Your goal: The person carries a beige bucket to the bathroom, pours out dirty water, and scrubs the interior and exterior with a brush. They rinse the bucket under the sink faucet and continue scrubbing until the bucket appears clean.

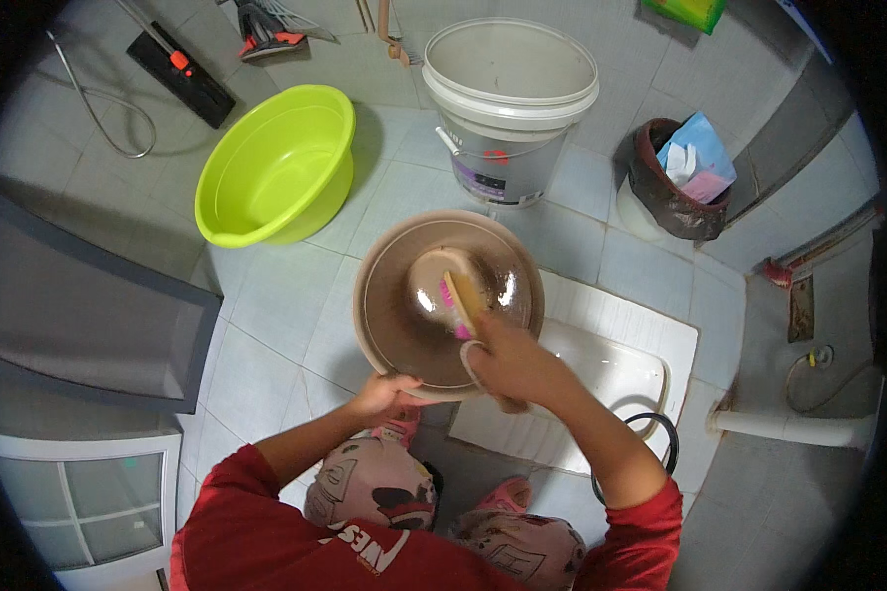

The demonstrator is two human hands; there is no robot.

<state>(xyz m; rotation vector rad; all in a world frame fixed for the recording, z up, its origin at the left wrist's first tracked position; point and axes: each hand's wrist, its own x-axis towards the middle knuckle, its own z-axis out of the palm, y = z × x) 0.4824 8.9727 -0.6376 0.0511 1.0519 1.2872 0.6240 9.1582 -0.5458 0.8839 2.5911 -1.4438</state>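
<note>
A brown basin [384,335] is held up in front of me, its inside facing up and shining wet. My left hand [389,396] grips the basin's near rim, thumb over the edge. A scrubbing brush [455,300] with a tan back and pink and white bristles is in my right hand [508,360], whose fingers wrap round its handle. The bristles are over the basin's inner wall; whether they touch it I cannot tell. Part of the right hand is slightly blurred.
A lime-green tub [276,167] tilts at the back left beside a large white bucket [508,118]. A lined trash bin [680,182] stands at the back right. Below the basin's right side lies a white squat toilet [611,369], with a black hose [672,438] looped near it.
</note>
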